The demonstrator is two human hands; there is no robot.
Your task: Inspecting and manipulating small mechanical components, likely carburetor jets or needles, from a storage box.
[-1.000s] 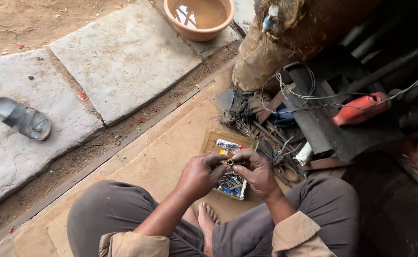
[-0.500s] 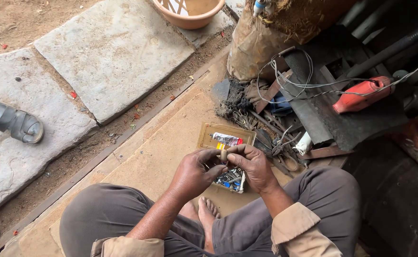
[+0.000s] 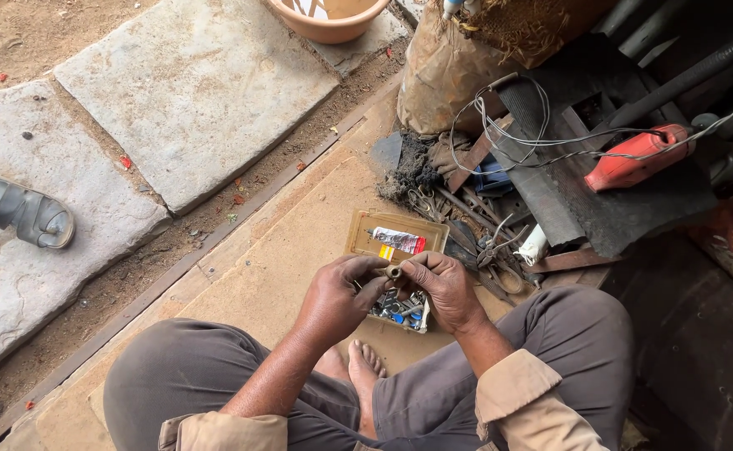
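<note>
Both hands, left hand (image 3: 339, 294) and right hand (image 3: 443, 286), pinch a small brass fitting (image 3: 393, 272) above the parts tray (image 3: 366, 236); pliers (image 3: 492, 250) are heaped just beside.

Support surface: flat tan wooden board (image 3: 299, 242) laid on the ground, edged by a dark metal strip. Landmark: shallow open cardboard tray (image 3: 365, 235) of small hardware, resting directly on the board. Right of the tray: heap of dark metal pliers and hand tools (image 3: 475, 230). Beyond the tray: pile of black debris (image 3: 412, 171). Left of the tray, past the strip: grey stone paving slabs (image 3: 199, 83), one carrying a grey sandal (image 3: 22, 212).
</note>
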